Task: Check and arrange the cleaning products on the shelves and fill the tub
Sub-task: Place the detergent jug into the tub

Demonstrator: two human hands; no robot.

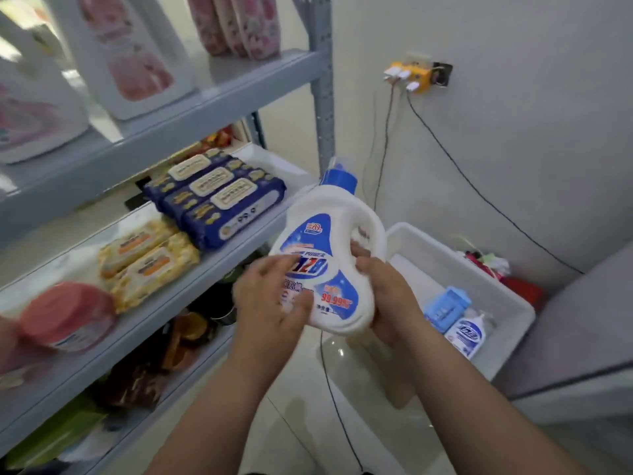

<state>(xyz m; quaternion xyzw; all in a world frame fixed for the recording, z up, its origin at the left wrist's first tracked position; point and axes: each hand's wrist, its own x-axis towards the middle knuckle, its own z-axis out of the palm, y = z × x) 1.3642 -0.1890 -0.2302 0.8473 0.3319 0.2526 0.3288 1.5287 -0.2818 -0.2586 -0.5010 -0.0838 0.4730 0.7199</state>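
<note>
I hold a white detergent bottle with a blue cap and blue label in front of the grey shelf unit, tilted with the cap pointing up. My right hand grips its handle side, fingers through the handle. My left hand lies over the label front, fingers spread and blurred. On the floor to the right stands the white tub; it holds a pale blue box and a small white pump bottle.
The middle shelf carries dark blue wipe packs, yellow wipe packs and a pink-lidded tub. Pink refill pouches stand on the upper shelf. Black cables hang from a wall socket down past the tub. A grey cabinet edge is at right.
</note>
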